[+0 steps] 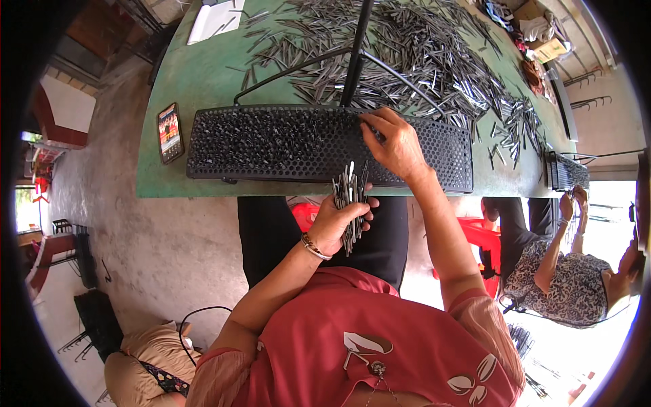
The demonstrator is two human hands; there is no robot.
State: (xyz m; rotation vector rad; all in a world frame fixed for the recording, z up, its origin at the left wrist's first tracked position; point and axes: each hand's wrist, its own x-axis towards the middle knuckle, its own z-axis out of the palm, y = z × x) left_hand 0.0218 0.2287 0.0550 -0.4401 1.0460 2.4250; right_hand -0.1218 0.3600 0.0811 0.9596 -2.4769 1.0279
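Note:
A long black perforated rack [407,152] with round holes lies along the near edge of the green table. Many dark slim pieces [261,139] stand packed in the holes of its left half; bare holes show on the right. My left hand [333,220] is closed round a bundle of thin dark sticks [350,197], held upright below the rack's front edge. Over the middle of the rack, my right hand [395,141] has its fingertips pinched at the back rows of holes. Whatever is between those fingertips is too small or hidden to make out.
A large heap of loose dark sticks [420,61] spreads behind the rack, past a black metal frame [354,64]. A phone [170,133] lies left of the rack, white paper [213,24] farther back. To the right, another person [563,278] works at a similar rack [569,173].

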